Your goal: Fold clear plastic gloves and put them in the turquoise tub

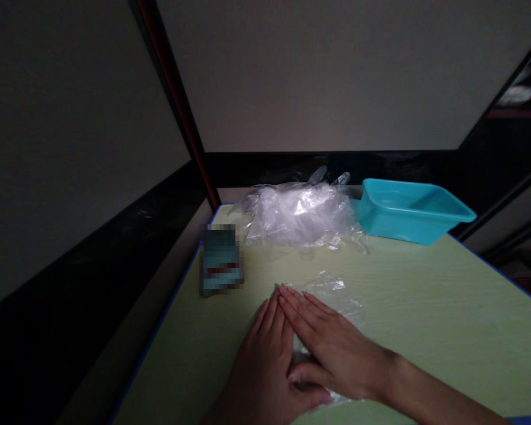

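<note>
My left hand [269, 360] lies flat on a thin, clear plastic piece [336, 290], fingers stretched forward. It looks like a disposable glove, though my hands cover much of it. From the right, my right hand [327, 336] presses flat on the same plastic, with its fingertips meeting those of the left. Both thumbs come close together near the front, and bits of the plastic show between and beyond the hands. Behind them sits a crumpled heap of clear disposable plastic gloves [301, 215], with a few finger shapes sticking up at its back.
A turquoise plastic basin [398, 227] stands at the back right of the pale wooden table [433, 307]. At the left edge lies a blurred-out flat object [222, 260]. Grey partition panels [327, 77] rise behind and to the left. The table has a blue edge.
</note>
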The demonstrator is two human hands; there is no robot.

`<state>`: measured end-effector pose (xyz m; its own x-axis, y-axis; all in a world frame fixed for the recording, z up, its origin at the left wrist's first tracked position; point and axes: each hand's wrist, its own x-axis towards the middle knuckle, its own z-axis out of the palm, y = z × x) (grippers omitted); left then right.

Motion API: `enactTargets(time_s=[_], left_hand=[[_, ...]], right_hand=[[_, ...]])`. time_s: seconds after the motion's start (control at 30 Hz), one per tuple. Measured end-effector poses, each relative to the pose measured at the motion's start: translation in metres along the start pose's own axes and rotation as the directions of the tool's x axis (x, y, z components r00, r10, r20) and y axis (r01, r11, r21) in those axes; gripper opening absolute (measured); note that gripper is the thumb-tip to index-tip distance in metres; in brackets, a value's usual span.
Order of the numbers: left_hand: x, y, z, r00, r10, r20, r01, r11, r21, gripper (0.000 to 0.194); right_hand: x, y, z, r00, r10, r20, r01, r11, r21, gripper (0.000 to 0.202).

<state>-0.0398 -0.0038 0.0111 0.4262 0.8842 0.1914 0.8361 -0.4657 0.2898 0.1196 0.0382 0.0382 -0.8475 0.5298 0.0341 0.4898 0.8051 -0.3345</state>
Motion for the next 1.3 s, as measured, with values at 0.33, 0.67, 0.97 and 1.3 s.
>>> enactTargets(time_s=[0.33, 0.67, 0.97, 1.3], left_hand=[[-0.001, 0.0, -0.003, 0.998, -0.006, 0.055, 0.002, 0.997, 0.078, 0.128], [-0.001, -0.002, -0.002, 0.998, -0.013, 0.065, 0.008, 0.997, 0.074, 0.128], [-0.001, 0.0, -0.005, 0.996, -0.038, 0.077, 0.032, 0.996, 0.079, 0.12], [-0.003, 0.001, -0.01, 1.0, -0.011, 0.022, 0.009, 0.996, 0.083, 0.116]], right_hand=[[-0.017, 0.034, -0.005, 0.994, 0.103, -0.024, -0.105, 0.986, -0.13, 0.079], [-0.044, 0.073, -0.005, 0.96, 0.211, -0.184, -0.249, 0.945, -0.214, 0.071], [-0.049, 0.078, -0.003, 0.928, 0.272, -0.257, -0.326, 0.924, -0.199, 0.066], [-0.049, 0.077, -0.003, 0.921, 0.28, -0.272, -0.329, 0.932, -0.155, 0.065]])
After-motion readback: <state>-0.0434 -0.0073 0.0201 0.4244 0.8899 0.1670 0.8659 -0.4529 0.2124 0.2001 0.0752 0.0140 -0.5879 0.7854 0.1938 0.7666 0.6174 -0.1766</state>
